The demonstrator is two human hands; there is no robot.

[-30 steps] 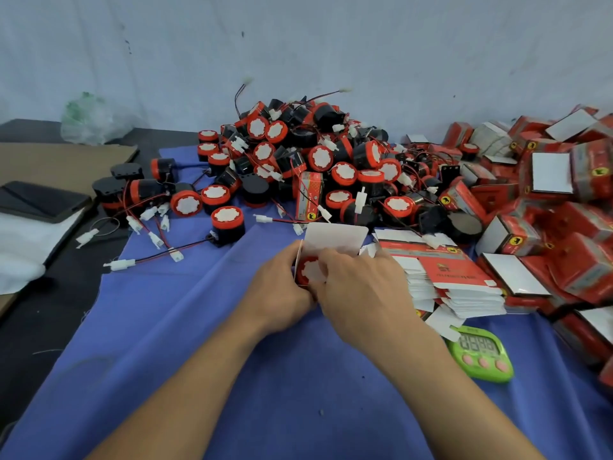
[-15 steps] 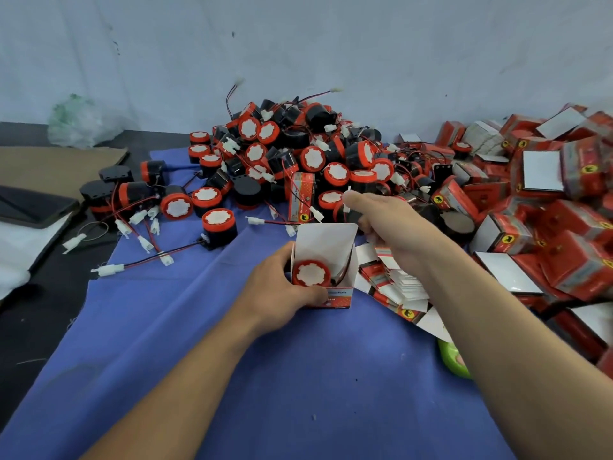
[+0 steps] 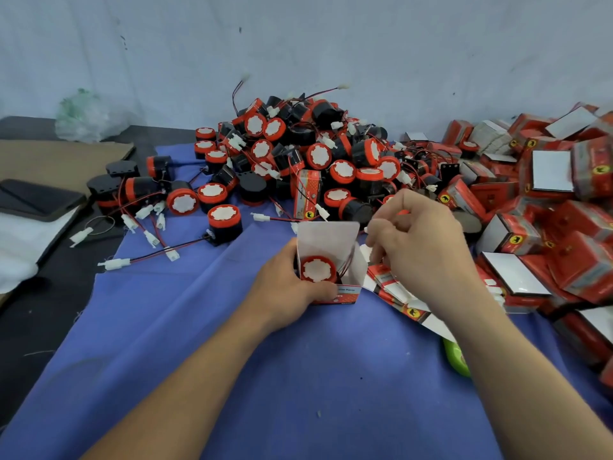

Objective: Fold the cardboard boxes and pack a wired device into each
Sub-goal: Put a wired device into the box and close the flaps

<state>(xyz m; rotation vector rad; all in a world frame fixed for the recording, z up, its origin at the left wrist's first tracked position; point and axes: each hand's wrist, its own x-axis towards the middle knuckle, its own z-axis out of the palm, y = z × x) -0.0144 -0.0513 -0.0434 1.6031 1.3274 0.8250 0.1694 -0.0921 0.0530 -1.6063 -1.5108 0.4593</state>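
A small red and white cardboard box (image 3: 346, 295) stands open on the blue cloth (image 3: 232, 360), its white top flap upright. Inside sits a round black device with a red and white face (image 3: 316, 269). My left hand (image 3: 288, 287) grips the box from its left side, thumb across the front. My right hand (image 3: 421, 250) hovers just right of the box opening, fingers pinched on the device's red and black wire (image 3: 345, 263) and its white connector.
A big pile of loose wired devices (image 3: 298, 154) lies behind the box. Flat box blanks (image 3: 398, 293) sit under my right hand, packed boxes (image 3: 547, 210) at the right, a green timer (image 3: 456, 356) by my forearm. A phone (image 3: 36, 200) and a cardboard sheet (image 3: 59, 157) lie at the left.
My right hand left the box, lifted the wire's connector up toward the pile, then came back down beside the opening. My left hand kept hold of the box.
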